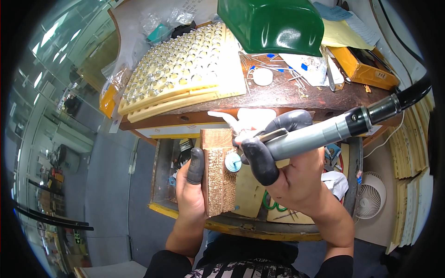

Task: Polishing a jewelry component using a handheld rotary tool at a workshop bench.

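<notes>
Gripping block [215, 178] with left fingers [196, 167] above open drawer [162, 211], clasping grey handpiece [320, 134] in right fingers [263, 162], with blue wheel [231, 163] at block's right edge, unclear whether touching, before desk [296, 99] bearing board [185, 92] of shiny pieces [185, 65]

Head camera, one view: wide fisheye, left of a side-by-side pair, worn on the person's head; faces steeply down and forward, upright, unmirrored. Close range: left grip [191, 197] and right grip [292, 178], near mid-frame. Slightly beyond: open drawer [278, 235], then desk [333, 99] across the upper half. Far range: glazed partition [116, 185] at left, bends toward the rim. Wearer's shirt [250, 271] and forearms [337, 227] at the lower edge; dark corners around the round field
</notes>
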A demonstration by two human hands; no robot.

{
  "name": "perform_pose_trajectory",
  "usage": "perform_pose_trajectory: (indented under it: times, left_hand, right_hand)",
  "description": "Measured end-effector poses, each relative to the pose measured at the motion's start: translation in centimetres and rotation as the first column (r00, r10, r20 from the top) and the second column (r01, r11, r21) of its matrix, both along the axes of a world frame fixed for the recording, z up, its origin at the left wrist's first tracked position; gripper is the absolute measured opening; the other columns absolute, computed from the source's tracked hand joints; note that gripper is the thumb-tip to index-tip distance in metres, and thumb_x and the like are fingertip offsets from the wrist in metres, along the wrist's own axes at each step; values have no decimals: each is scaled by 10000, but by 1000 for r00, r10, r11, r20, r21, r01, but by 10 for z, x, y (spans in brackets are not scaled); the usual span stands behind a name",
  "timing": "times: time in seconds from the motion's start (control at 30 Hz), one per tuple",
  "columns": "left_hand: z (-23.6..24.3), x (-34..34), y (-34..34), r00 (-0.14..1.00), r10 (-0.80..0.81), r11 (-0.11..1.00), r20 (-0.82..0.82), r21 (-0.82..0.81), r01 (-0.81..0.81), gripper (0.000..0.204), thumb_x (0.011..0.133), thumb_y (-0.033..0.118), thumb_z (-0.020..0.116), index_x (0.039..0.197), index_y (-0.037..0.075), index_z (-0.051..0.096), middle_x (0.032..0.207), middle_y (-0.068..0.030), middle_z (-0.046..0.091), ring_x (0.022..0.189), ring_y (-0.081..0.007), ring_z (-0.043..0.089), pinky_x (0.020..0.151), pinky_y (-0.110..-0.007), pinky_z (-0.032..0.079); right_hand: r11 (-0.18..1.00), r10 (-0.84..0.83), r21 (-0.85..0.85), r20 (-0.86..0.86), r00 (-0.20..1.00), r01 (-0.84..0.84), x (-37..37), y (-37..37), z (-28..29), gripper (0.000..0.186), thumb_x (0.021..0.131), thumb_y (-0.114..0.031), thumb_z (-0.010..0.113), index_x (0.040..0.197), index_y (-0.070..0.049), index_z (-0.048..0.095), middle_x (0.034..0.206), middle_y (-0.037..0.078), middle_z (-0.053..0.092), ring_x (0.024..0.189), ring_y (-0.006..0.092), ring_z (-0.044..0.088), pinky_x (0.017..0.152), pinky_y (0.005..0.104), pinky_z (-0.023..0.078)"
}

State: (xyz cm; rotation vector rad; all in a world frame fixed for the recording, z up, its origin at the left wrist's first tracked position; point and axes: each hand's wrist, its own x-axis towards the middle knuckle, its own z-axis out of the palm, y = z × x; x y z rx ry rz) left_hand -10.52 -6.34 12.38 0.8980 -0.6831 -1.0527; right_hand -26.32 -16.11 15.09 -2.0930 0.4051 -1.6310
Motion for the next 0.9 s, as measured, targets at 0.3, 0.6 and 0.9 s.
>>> perform_pose_trajectory:
  times: [0.3, 0.6, 0.9]
  left_hand:
    - [1, 1, 0, 1000, -6, 1000, -1, -2, 6, 477, 1065, 380, 483, 1205, -55, 620, 1043, -121, 707, 913, -152, 697, 804, -291, 567]
    - [0, -1, -1, 1000, 2, 1000, -7, -9, -2, 463, 1068, 375, 477, 1188, -45, 630, 1019, -112, 710, 883, -144, 696, 778, -283, 568]
    - [0, 1, 0, 1000, 0, 1000, 3, -8, 0, 464, 1067, 379, 480, 1194, -42, 630, 1020, -108, 710, 887, -141, 692, 783, -281, 564]
  right_hand:
    - [998, 16, 68, 8, 1000, -16, 1, 3, 2, 66, 849, -43, 721, 899, -1, 732, 805, 88, 689, 713, 213, 652, 633, 327, 496]
    - [999, 11, 45, 4, 1000, -11, 1, 3, 1, 27, 845, -25, 718, 866, -8, 718, 755, 83, 681, 718, 209, 634, 636, 327, 488]
    - [999, 5, 48, -18, 1000, -4, -1, 2, 3, 89, 878, -77, 685, 883, -16, 751, 772, 78, 708, 720, 204, 635, 648, 334, 492]
